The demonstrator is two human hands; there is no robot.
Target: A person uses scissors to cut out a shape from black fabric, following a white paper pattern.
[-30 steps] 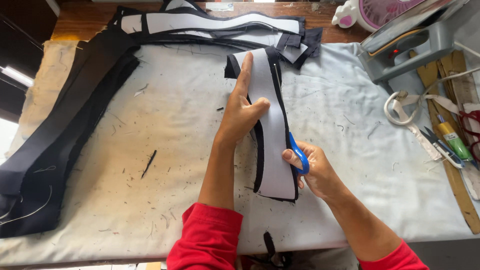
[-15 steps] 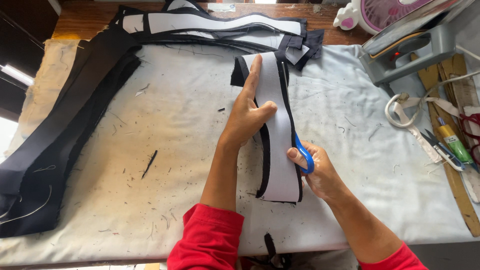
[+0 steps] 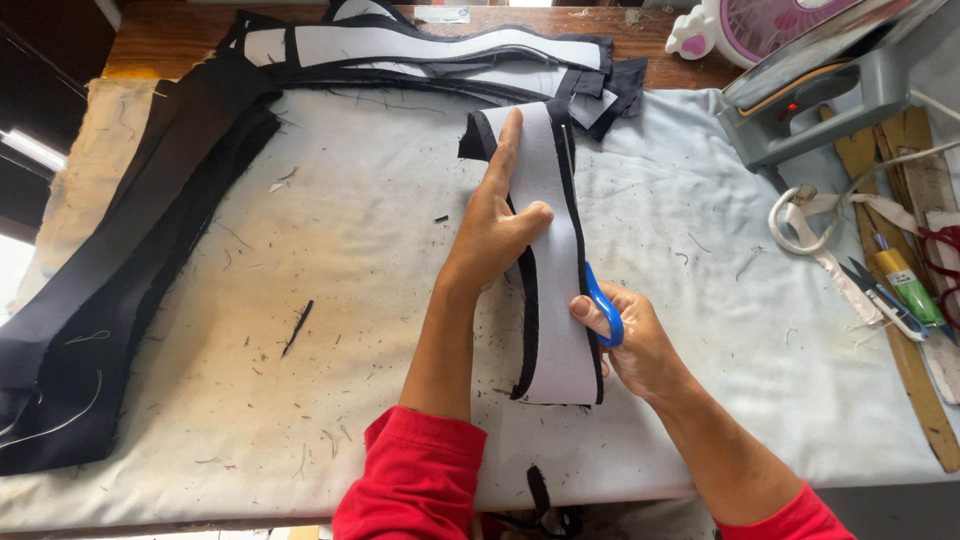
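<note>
White-faced black fabric strip (image 3: 552, 270) (curved) upright; blue-handled scissors (image 3: 604, 308) alongside.

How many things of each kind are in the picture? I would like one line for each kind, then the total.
Hands: 2, left hand and right hand
Blue-handled scissors: 1
White-and-black fabric strip in the hands: 1
Iron: 1
Thread snips: 1
Fabric piles: 2, dark pile at left, strip pile at top
Total: 8
</note>
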